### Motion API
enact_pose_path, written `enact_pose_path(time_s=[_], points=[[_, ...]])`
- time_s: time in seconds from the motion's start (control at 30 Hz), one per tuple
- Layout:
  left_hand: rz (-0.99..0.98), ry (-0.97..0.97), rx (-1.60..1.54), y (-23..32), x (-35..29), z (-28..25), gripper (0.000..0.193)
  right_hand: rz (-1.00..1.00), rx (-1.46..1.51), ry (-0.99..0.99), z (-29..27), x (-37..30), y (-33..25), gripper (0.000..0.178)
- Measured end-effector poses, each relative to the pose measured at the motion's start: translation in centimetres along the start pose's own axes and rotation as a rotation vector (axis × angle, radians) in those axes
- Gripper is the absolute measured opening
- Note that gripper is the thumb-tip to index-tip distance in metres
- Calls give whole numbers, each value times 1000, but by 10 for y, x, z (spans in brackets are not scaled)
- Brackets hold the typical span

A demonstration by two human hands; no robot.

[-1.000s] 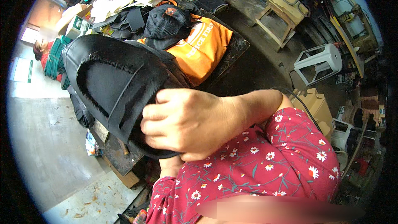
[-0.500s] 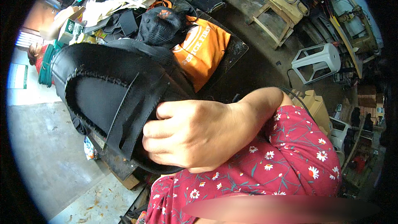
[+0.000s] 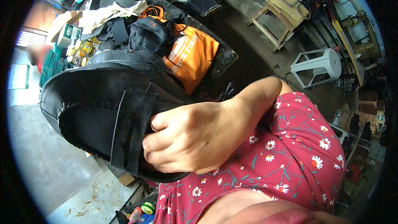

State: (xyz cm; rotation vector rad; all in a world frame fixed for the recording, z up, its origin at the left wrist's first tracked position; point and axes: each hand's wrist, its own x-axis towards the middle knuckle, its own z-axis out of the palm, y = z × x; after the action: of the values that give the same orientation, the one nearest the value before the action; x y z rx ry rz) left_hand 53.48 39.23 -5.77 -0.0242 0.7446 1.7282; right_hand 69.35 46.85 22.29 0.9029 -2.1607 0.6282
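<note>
"Black shoe (image 3: pixel 103 120) first: where is it, in the head view?"

"Up in front of me, toe (image 3: pixel 52 91) pointing left, between me and the dark table (image 3: pixel 226 53). The orange bag (image 3: pixel 192 58) lies beyond it."

"And your hands?"

"My right hand (image 3: pixel 186 139) holds it: the fingers are curled into its opening, just beside the strap (image 3: pixel 134 103). My left hand doesn't show, so I can't tell how it stands."

"How far along is the work?"

"From what shows, I'd judge the upper well along. The seam (image 3: pixel 89 105) runs round the toe panel (image 3: pixel 83 128), and the strap lies across behind it. The heel end and the underside are out of sight, so I can't say what is left there. The leather is very dark in this light, so a loose stitch could be escaping me."

"What's different from half a second ago?"

"The toe has swung lower and further left, and the shoe has tipped, so the toe panel looks flatter and darker. My grip is the same. My view has shifted a little too: the orange bag sits further left, yellow packets (image 3: pixel 85 49) show more plainly past the shoe, and a green roll (image 3: pixel 148 208) has come into sight at the lower edge."
</note>
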Motion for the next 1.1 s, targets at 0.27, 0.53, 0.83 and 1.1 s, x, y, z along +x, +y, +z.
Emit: enact_pose_path(time_s=[0.27, 0.53, 0.83, 1.1], points=[[-49, -56, -8, -1, 21, 9, 72, -25, -78, 52, 2, 1, 3, 20], [-75, -101, -18, -14, 39, 15, 71, -79, -126, 0, 4, -1, -3, 21], [-89, -195, -35, -27, 59, 37, 70, -147, -58, -71, -8, 3, -11, 27], [-104, -278, -99, -34, 81, 41, 70, -1, -241, -206, -23, -11, -7, 32]])
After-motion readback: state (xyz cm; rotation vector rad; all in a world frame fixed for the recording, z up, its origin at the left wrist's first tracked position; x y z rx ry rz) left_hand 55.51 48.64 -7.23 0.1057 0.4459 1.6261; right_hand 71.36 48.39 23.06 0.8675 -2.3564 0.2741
